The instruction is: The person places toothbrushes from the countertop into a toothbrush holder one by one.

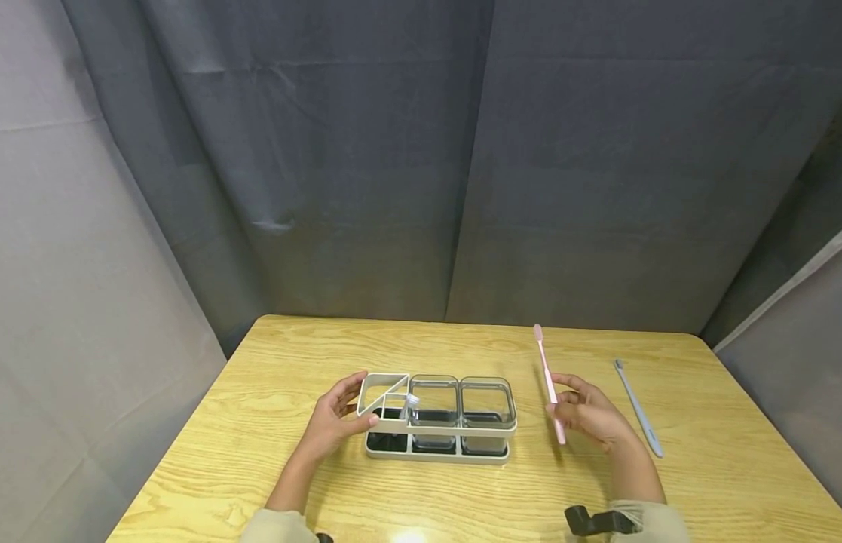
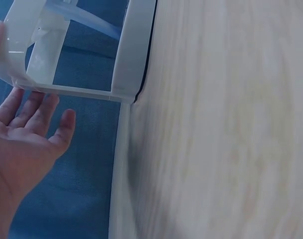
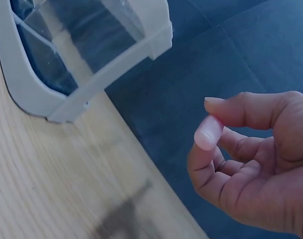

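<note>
A white toothbrush holder (image 1: 441, 458) with two clear cups (image 1: 487, 403) stands on the table. My left hand (image 1: 339, 416) grips its left end, thumb along the front of the top rim and fingers round the side. In the left wrist view, fingertips (image 2: 42, 107) touch the holder's end frame (image 2: 134, 45). A pale, slender item (image 1: 410, 402) leans in a small left compartment. Right of the holder, my right hand (image 1: 590, 413) pinches a pink toothbrush (image 1: 548, 377) between thumb and fingers, bristle head up and away. In the right wrist view its handle end (image 3: 207, 134) faces the camera.
A blue toothbrush (image 1: 639, 409) lies on the wooden table (image 1: 244, 422), to the right of my right hand. Dark grey curtains (image 1: 366, 166) hang behind the table's back edge, with lighter cloth (image 1: 88, 264) at the left side.
</note>
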A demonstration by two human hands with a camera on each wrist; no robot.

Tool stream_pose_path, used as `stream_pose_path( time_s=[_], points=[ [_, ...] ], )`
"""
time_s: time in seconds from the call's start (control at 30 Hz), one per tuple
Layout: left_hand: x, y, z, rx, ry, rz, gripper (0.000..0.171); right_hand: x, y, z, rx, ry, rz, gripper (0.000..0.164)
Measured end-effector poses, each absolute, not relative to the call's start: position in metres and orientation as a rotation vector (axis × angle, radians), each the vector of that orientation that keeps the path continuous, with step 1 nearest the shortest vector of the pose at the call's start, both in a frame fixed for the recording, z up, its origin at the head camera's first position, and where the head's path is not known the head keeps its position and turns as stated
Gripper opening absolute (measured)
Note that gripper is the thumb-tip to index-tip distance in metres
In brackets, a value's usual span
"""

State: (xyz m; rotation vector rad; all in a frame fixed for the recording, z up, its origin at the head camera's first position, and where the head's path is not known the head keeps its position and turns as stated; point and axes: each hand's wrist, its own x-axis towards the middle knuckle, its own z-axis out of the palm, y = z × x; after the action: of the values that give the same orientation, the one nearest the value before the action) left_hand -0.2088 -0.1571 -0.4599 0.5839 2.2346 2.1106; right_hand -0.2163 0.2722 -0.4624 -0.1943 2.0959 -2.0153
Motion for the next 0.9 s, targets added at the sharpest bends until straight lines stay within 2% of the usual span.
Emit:
stream_pose_path(
  time_s=[0.47,0.9],
  points=[
    [-0.206,-0.155,-0.455,0.549,2.263,2.090,0.072,-0.208,0.248,-0.440,-0.142,2.175,-2.099,0.054],
    [-0.210,-0.157,-0.463,0.565,2.220,2.134,0.071,-0.207,0.233,-0.432,-0.125,2.242,-2.202,0.018]
  ],
)
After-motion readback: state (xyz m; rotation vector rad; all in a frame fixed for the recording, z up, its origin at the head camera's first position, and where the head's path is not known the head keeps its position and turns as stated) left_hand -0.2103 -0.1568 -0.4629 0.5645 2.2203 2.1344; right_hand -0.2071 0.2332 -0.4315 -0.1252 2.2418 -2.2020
